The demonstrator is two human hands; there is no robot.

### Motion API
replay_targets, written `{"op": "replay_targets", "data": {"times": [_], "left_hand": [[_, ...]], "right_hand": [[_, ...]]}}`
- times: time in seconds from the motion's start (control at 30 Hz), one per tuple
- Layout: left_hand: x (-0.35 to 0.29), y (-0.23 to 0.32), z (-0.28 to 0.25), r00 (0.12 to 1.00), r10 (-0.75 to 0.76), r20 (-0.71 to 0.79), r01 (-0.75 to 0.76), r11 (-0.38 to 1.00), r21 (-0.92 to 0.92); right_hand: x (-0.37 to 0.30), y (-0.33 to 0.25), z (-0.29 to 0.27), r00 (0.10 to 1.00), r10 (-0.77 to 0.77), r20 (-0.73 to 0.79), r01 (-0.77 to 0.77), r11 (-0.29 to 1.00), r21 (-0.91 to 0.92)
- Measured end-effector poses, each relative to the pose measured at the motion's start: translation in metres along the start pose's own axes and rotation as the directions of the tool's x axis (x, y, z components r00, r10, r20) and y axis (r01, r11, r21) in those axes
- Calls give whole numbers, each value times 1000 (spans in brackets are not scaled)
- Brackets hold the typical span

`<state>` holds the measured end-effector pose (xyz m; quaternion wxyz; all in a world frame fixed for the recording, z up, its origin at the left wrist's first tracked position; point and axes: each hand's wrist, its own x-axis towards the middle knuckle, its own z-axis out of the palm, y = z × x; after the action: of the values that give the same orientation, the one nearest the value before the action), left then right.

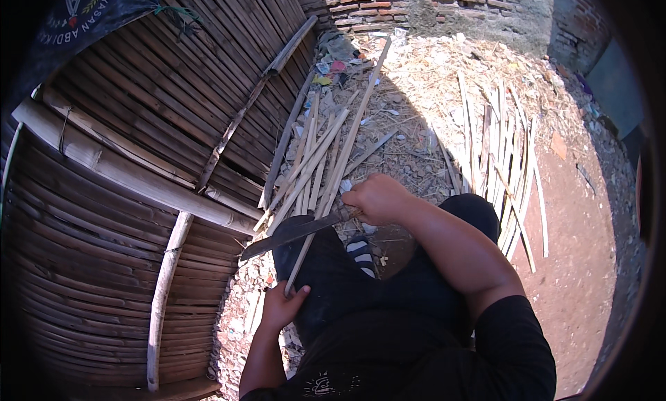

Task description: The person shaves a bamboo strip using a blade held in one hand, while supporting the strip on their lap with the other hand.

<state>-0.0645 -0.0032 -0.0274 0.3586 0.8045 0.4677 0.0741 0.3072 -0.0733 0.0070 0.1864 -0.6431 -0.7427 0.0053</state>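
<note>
My right hand (pixel 380 198) is closed around the handle of a machete (pixel 291 236), in front of my knees. Its long dark blade points left and lies across a long, pale bamboo strip (pixel 301 261). The near end of that strip is gripped in my left hand (pixel 279 308), beside my left thigh. From there the strip slants away over the ground, its far end towards the brick wall. Where the blade crosses it, I cannot tell whether the edge cuts into the strip.
More bamboo strips (pixel 305 166) lie piled ahead on the left, and a larger bundle (pixel 501 151) rests on the right in sunlight. A bamboo slat wall (pixel 104 241) stands close on my left. Rubble and straw (pixel 416 61) cover the ground up to a brick wall (pixel 458 7).
</note>
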Motion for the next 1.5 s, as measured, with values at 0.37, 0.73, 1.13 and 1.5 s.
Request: {"op": "replay_targets", "data": {"times": [0.37,0.73,1.13,1.5], "left_hand": [[-1,6,-2,1000,6,11,-6,1000,-7],[-6,-1,-11,991,38,125,-24,994,-111],[-12,10,-21,971,-18,240,52,989,-138],[-5,30,-23,867,57,494,156,912,-380]], "right_hand": [[-20,59,-33,836,456,-307,-423,890,171],[-16,34,-26,907,250,-340,-253,967,37],[-16,32,-31,915,264,-306,-264,964,42],[-7,8,-24,984,88,-157,-83,996,39]]}}
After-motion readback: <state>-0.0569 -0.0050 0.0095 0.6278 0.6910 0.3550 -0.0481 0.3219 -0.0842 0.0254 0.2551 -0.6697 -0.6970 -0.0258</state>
